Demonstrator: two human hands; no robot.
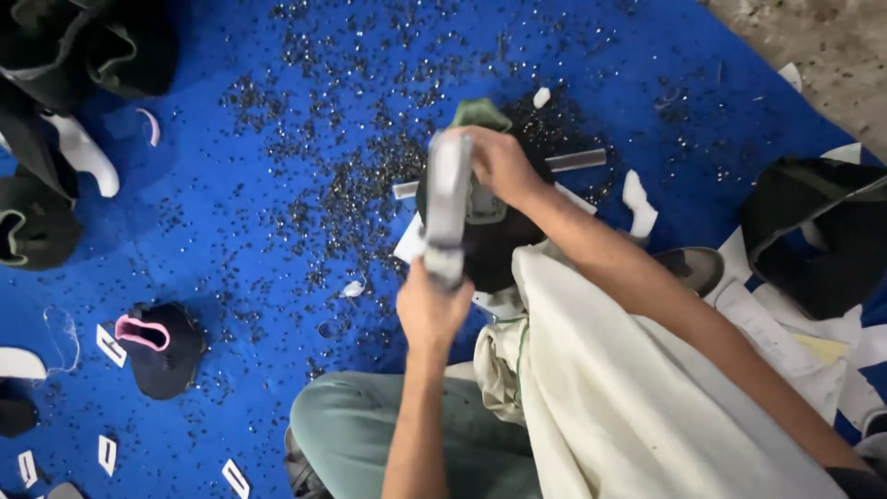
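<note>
Left hand (432,310) closed around lower end of grey metal tool (447,208); right hand (499,164) grips its blurred top. Beneath, black shoe upper (490,245), on blue mat (277,92), partly hidden by cream cloth (628,397). Tool's working end unclear.

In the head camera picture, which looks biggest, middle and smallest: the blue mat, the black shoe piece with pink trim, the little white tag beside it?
1. Blue mat
2. Black shoe piece with pink trim
3. Little white tag
</note>
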